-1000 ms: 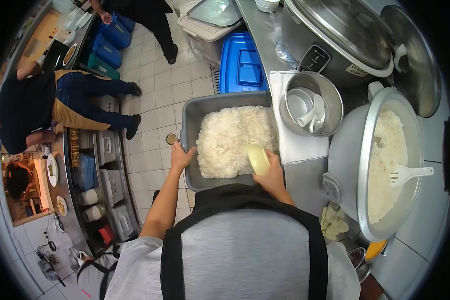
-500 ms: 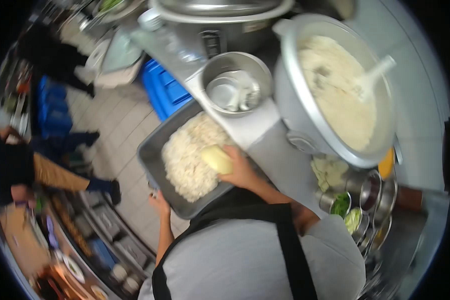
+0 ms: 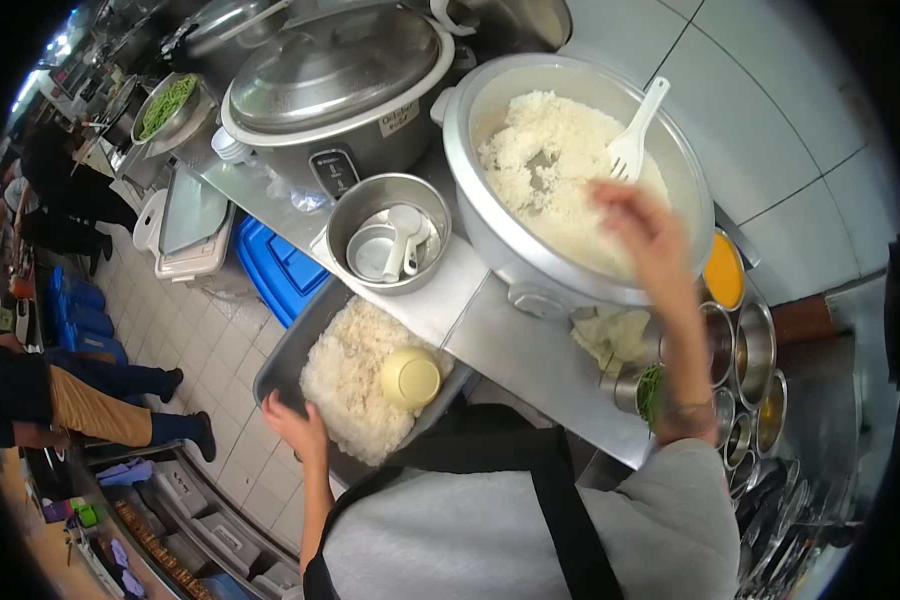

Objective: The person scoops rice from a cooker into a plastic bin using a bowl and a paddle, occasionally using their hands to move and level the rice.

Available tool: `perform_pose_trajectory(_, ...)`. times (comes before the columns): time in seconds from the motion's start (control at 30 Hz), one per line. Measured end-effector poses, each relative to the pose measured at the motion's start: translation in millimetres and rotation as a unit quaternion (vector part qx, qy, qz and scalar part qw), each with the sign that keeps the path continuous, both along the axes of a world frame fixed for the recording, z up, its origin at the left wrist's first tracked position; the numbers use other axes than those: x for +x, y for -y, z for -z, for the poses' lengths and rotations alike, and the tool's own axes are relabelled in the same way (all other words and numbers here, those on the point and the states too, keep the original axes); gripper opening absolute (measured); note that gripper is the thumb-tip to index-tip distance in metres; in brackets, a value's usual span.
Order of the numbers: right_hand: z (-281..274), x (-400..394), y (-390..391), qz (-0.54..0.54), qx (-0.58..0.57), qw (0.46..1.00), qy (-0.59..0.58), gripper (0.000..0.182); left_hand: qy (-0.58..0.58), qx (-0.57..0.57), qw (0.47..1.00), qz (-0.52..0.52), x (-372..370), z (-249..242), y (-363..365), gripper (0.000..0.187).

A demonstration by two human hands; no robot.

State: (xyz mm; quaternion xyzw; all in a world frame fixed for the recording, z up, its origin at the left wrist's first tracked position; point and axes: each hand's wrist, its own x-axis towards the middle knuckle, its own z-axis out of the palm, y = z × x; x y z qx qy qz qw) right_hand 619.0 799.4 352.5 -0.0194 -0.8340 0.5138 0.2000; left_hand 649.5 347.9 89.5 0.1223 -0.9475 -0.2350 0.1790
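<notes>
My right hand [image 3: 644, 230] reaches over the big rice cooker [image 3: 490, 232], fingers apart, empty and slightly blurred. Just above its fingertips, a white rice paddle [image 3: 640, 125] leans with its slotted end in the cooked rice [image 3: 545, 130] and its handle at the rim. At the outer side of a grey tub [image 3: 280, 350], my left hand [image 3: 298, 425] is open, fingers spread. White rice [image 3: 345, 370] is heaped in this tub, and a pale yellow cup [image 3: 410, 378] lies on the heap.
A steel pot [image 3: 345, 235] with paddles inside stands between the cookers. Behind it is a lidded rice cooker [image 3: 340, 140]. Steel containers [image 3: 755, 350] of ingredients sit at right. A blue lid [image 3: 280, 270] lies beyond the tub; a person [image 3: 80, 390] stands across the aisle.
My right hand has let go of the yellow cup, leaving it on the rice in the tub, and moved up over the rice cooker. My left hand has opened at the tub's side.
</notes>
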Motion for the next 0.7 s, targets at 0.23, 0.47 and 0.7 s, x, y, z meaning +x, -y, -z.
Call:
perform_pose_trajectory(0.23, 22.7, -123.9, -221.4, 0.235, 0.292, 0.919, 0.123, 0.061, -0.136, 0.146, 0.909, 0.366, -57.9, -130.8, -191.3, 0.063)
perform_pose_trajectory(0.47, 96.0, -215.9, -211.2, 0.121, -0.106, 0.987, 0.014, 0.031, -0.309, 0.038, 0.732, 0.606, -79.3, -196.5, -318.8, 0.051)
perform_pose_trajectory(0.7, 39.6, -219.9, -164.4, 0.06, -0.034, 0.996, -0.055, 0.028, -0.186, 0.008, 0.747, 0.638, -87.1, -176.5, -328.0, 0.065)
